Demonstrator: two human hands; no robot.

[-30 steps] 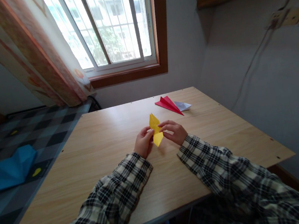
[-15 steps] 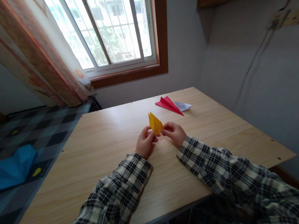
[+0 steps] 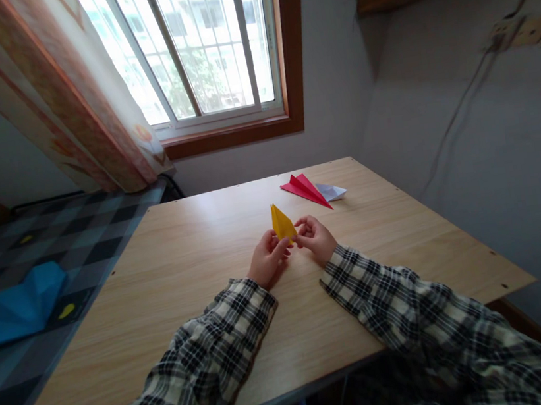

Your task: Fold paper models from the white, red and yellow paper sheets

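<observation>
A small piece of yellow folded paper (image 3: 282,222), pointed at the top, is held up over the middle of the table. My left hand (image 3: 266,258) pinches its lower left part, thumb in front. At its lower right edge, my right hand (image 3: 316,239) is closed with thumb and fingertips on the paper. The fingers behind the paper are partly hidden. Both forearms wear black-and-cream plaid sleeves.
A red paper plane (image 3: 305,189) and a white folded paper boat (image 3: 333,191) lie at the back of the wooden table (image 3: 182,254). Left of it, blue folded paper (image 3: 24,302) rests on a checked bed cover (image 3: 4,377). A window (image 3: 211,51) is behind.
The yellow paper's separated top points now look closed together into one tip. Both hands have shifted only slightly, still on its lower part.
</observation>
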